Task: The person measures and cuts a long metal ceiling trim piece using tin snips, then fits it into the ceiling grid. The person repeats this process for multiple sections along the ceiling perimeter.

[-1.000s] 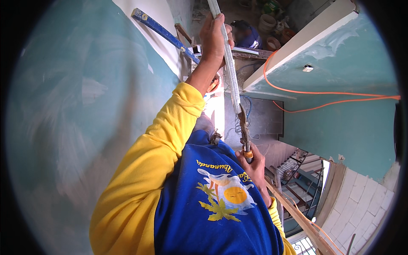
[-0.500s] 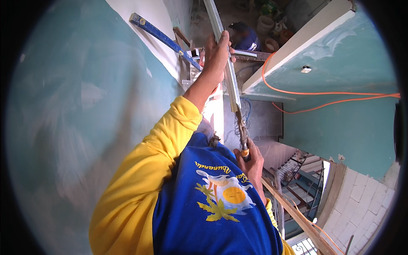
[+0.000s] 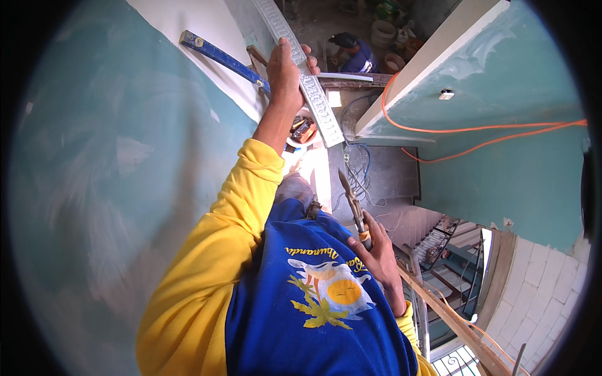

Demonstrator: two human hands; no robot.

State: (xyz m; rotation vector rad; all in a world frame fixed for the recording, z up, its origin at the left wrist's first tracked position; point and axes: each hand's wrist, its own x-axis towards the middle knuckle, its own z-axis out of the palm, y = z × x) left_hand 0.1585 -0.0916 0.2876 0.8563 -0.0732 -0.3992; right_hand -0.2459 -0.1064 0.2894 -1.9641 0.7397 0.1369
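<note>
My left hand [image 3: 290, 74] grips a long, perforated metal strip [image 3: 321, 108] with its fingers wrapped round it. The strip slants from the top of the view down to a cut-looking end near the middle. In my right hand [image 3: 378, 250], held close to my body, is a pair of tin snips [image 3: 352, 199] with an orange and dark handle. Their blades point up and away from me, apart from the strip's lower end. Part of the grip is hidden behind my fingers.
A blue spirit level [image 3: 222, 58] leans by the left wall. A bucket with tools [image 3: 303, 130] stands below the strip. Beyond, a person in blue [image 3: 359, 55] crouches near buckets [image 3: 382, 32]. Orange cable [image 3: 470, 130] crosses the right wall; a wooden beam [image 3: 448, 313] runs at lower right.
The strip has moved up and left with my left hand and turned its broad, perforated face into view. The snips' jaws, which were at its end, are now apart from it.
</note>
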